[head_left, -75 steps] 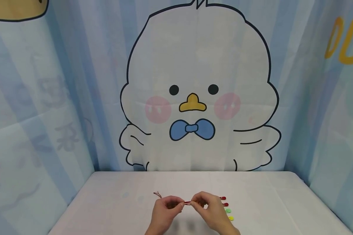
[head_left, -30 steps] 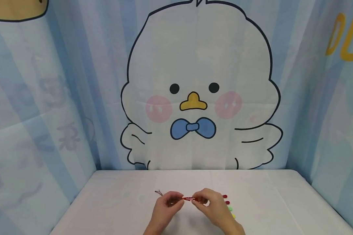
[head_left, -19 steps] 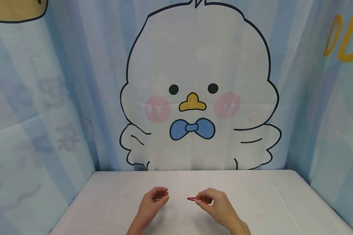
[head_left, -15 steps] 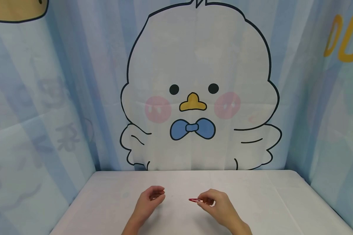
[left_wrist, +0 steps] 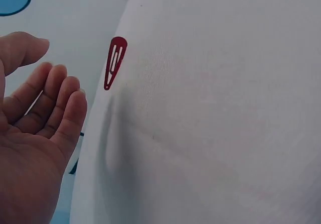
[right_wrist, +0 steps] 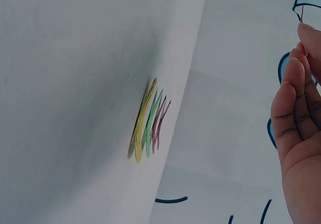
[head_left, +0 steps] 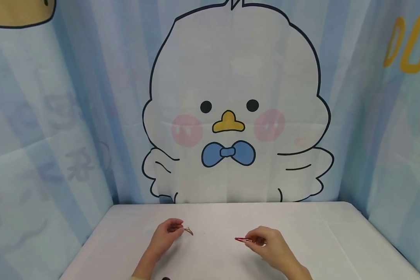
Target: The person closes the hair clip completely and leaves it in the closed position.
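My right hand (head_left: pixel 271 247) pinches a red snap hair clip (head_left: pixel 242 240) between thumb and fingers, above the right-middle of the table. Only a thin sliver of it shows past the fingertips of the right hand (right_wrist: pixel 301 103) in the right wrist view. At the left, my left hand (head_left: pixel 165 236) is empty, its fingers softly bent and the thumb apart from them. Just beyond its fingertips another red hair clip (head_left: pixel 189 231) lies on the table; the left wrist view shows this clip (left_wrist: pixel 116 63) flat, beside the left hand (left_wrist: pixel 40 118).
Several hair clips lie in a row on the table in the right wrist view: a yellow clip (right_wrist: pixel 143 123), a green clip (right_wrist: pixel 152 126) and dark red clips (right_wrist: pixel 161 123). My right hand hides them in the head view. A curtain (head_left: pixel 227 179) hangs behind the white table (head_left: pixel 210 217).
Both hands were at the one red clip. My left hand has let go of it and moved left; the right has drifted slightly right with the clip.
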`<state>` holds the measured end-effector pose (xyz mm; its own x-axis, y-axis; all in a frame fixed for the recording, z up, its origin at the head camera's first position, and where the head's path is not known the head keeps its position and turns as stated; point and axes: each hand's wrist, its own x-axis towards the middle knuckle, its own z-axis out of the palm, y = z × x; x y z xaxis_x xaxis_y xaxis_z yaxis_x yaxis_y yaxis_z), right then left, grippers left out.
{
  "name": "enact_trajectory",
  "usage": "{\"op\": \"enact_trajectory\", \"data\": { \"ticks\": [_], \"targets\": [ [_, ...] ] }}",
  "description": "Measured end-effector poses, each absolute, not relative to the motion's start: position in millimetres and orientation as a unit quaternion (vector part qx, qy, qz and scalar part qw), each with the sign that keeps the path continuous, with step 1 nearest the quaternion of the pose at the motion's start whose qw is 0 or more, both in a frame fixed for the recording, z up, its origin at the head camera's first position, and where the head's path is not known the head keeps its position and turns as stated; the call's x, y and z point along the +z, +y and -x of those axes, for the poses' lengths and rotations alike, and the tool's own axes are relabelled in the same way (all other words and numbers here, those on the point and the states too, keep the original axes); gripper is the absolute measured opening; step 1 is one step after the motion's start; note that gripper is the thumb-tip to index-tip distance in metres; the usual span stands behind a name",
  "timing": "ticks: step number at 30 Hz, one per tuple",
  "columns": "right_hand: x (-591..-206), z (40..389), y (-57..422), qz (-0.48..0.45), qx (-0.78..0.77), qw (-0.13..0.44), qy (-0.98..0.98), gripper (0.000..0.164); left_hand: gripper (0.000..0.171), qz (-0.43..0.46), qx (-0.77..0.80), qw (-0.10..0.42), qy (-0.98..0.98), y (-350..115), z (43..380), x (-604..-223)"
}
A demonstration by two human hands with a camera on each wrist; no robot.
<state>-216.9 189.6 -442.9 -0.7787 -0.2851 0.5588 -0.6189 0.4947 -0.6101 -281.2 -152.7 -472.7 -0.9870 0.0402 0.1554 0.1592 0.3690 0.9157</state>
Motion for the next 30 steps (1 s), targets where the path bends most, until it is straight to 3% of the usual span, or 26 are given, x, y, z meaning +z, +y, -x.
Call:
{"op": "enact_trajectory", "data": {
  "ticks": [7,14,30],
  "targets": [
    [-446,212,211,-0.241,0.419,0.165,-0.860,0.011,0.021,0.048,-0.525,0.044,-0.849,-160,294,-478],
    [-442,206,228,-0.182,0.421,0.078,-0.885,0.010,0.016,0.056,-0.481,0.028,-0.874,-164,307,-477],
    [-450,205,260,-0.119,0.425,-0.026,-0.897,0.013,0.014,0.094,-0.437,0.021,-0.894,-167,319,-480]
  ]
}}
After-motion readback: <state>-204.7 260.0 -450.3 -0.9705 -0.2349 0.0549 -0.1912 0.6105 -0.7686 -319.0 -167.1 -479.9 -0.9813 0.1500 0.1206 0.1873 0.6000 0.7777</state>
